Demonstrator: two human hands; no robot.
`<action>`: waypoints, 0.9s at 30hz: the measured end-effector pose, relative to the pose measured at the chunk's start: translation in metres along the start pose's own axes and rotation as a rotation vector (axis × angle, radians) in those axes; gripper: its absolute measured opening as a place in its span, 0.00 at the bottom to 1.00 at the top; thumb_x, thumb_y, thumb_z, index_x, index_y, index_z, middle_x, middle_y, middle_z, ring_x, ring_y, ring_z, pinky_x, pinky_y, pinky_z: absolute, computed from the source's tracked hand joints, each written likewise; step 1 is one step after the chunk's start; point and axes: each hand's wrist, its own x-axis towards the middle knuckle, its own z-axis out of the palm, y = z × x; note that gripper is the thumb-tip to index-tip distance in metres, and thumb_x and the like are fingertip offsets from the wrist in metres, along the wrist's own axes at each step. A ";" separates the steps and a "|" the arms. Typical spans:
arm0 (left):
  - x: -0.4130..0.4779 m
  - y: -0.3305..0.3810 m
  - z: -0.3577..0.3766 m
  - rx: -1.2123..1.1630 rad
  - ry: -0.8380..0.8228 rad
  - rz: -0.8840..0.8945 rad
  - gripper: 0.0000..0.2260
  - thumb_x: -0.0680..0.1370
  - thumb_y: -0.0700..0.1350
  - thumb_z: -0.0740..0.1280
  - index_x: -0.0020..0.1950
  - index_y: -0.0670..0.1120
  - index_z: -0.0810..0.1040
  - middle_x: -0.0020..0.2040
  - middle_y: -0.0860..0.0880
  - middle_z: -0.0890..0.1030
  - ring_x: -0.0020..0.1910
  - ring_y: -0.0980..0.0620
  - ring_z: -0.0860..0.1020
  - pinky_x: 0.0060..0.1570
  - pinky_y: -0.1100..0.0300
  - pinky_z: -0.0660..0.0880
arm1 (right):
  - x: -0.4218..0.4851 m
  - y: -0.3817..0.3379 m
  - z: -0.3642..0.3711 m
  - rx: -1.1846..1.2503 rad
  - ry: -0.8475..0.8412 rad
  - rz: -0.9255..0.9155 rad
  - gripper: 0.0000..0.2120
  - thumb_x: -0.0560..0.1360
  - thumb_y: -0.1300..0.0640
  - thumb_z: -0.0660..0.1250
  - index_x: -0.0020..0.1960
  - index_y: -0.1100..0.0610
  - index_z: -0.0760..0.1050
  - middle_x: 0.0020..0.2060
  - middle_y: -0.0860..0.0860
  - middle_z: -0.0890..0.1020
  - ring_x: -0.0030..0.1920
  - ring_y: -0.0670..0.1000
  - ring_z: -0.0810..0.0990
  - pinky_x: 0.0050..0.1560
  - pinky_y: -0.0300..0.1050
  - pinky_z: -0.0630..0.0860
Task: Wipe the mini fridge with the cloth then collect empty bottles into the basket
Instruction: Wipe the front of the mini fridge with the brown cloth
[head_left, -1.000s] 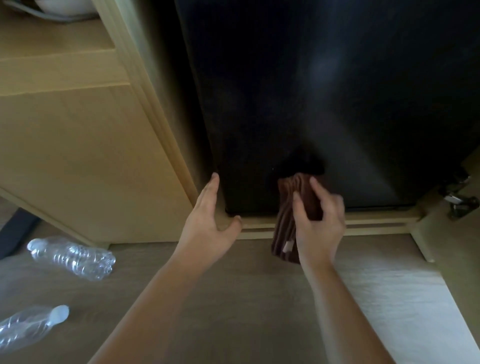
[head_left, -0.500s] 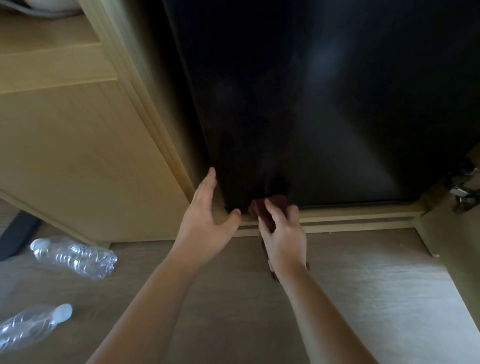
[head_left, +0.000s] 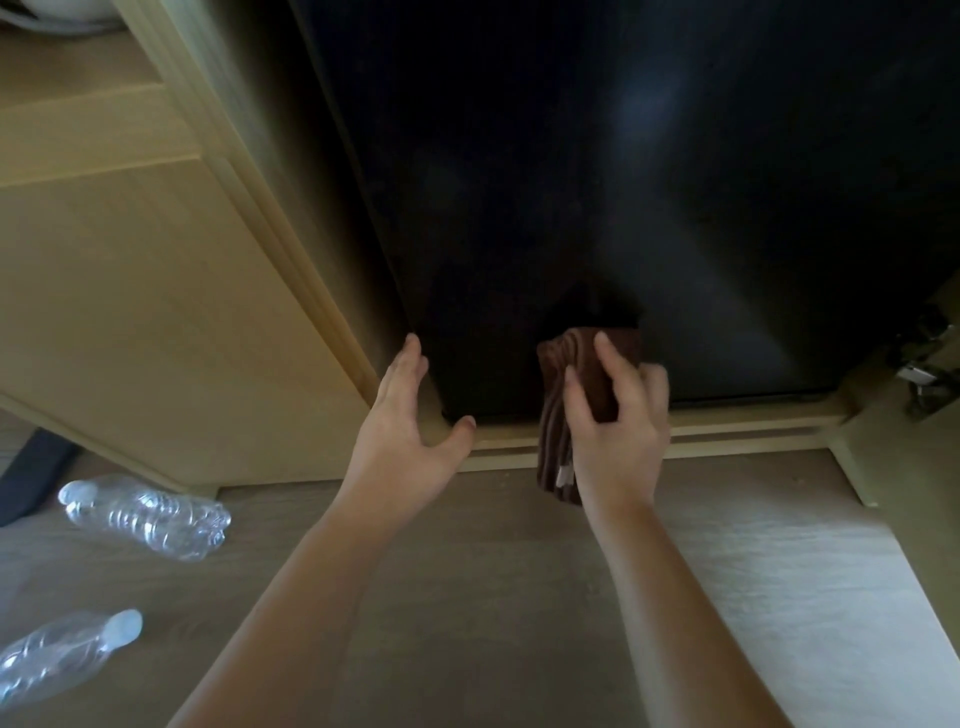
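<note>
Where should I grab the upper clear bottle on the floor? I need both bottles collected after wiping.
Judging by its pose, take the upper bottle around its ribbed middle, coming down from above. It lies on its side on the floor, cap pointing left, so the round body is open to a top wrap. The left hand is nearer and free; the right hand holds the cloth.

Two bare forearms enter from about 6 o'clock, with no sleeve reaching into view on either. The left hand (head_left: 410, 431) and the right hand (head_left: 618, 431) are both uncovered: no glove, ring, watch or band shows. The fingernails look short and plain. Both forearms are slim.
</note>
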 end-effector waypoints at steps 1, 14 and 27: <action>0.000 0.001 0.001 0.002 -0.001 0.004 0.39 0.73 0.44 0.69 0.75 0.51 0.47 0.74 0.53 0.60 0.68 0.65 0.56 0.55 0.81 0.53 | -0.007 0.008 0.001 -0.037 -0.036 0.014 0.18 0.73 0.55 0.68 0.62 0.56 0.74 0.51 0.50 0.71 0.44 0.42 0.74 0.42 0.27 0.73; 0.001 0.002 0.005 -0.005 0.010 -0.016 0.38 0.74 0.44 0.68 0.75 0.53 0.48 0.75 0.56 0.56 0.66 0.70 0.55 0.53 0.81 0.52 | 0.013 -0.016 -0.020 0.104 0.070 0.100 0.17 0.72 0.60 0.69 0.61 0.57 0.74 0.49 0.52 0.73 0.46 0.34 0.74 0.46 0.23 0.69; 0.000 0.009 0.007 -0.001 0.025 -0.017 0.37 0.74 0.43 0.69 0.75 0.51 0.49 0.75 0.54 0.56 0.68 0.66 0.56 0.63 0.68 0.54 | 0.005 -0.001 -0.022 0.024 -0.049 0.272 0.17 0.73 0.57 0.68 0.62 0.52 0.74 0.50 0.48 0.72 0.43 0.37 0.75 0.40 0.22 0.69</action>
